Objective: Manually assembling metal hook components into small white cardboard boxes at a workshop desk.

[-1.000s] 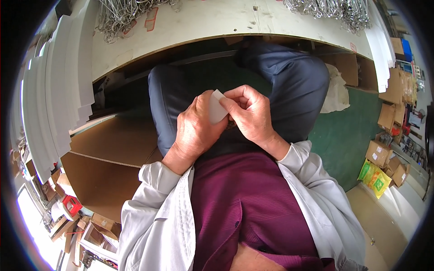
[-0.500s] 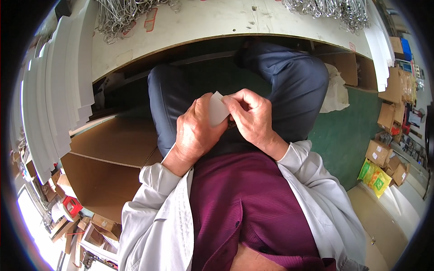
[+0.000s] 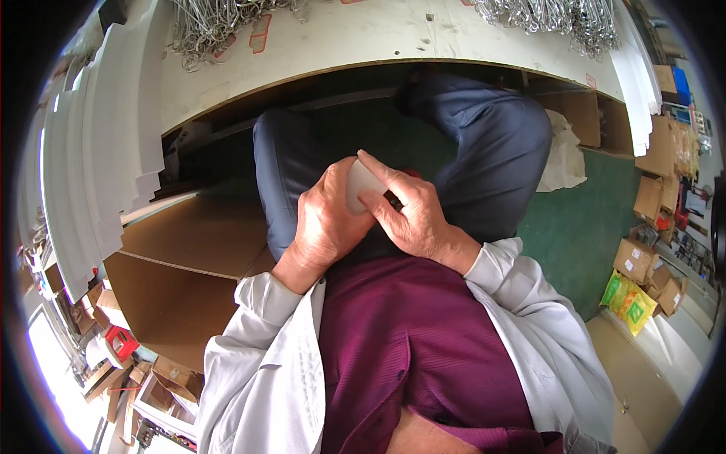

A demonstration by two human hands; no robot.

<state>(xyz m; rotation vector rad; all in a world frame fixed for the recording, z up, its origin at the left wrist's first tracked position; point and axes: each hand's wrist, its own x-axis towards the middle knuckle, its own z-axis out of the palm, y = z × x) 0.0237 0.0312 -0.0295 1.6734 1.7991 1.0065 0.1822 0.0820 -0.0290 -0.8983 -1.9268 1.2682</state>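
Above my lap, both hands grip a small white flat piece (image 3: 361, 180) that looks like a card or a thin stack. My left hand (image 3: 329, 213) wraps round its left side and lower part, the fingers mostly hidden behind it. With the thumb pressed on its face and the index finger along its upper right edge, my right hand (image 3: 412, 208) holds the other side. Its remaining fingers are curled underneath. Something small and dark shows beneath my right hand; I cannot make out what it is.
Ahead stands a white worktable (image 3: 318, 38) with bundles of metal wire hooks (image 3: 219, 30) on it. White panels (image 3: 113, 129) stack at the left, above an open cardboard box (image 3: 181, 265). Cardboard boxes (image 3: 635, 257) and a yellow-green bag (image 3: 628, 300) lie at right.
My right thumb has moved from the white piece's right edge onto its face. The right index finger has stretched up to its top corner, covering more of it. My left hand keeps its hold.
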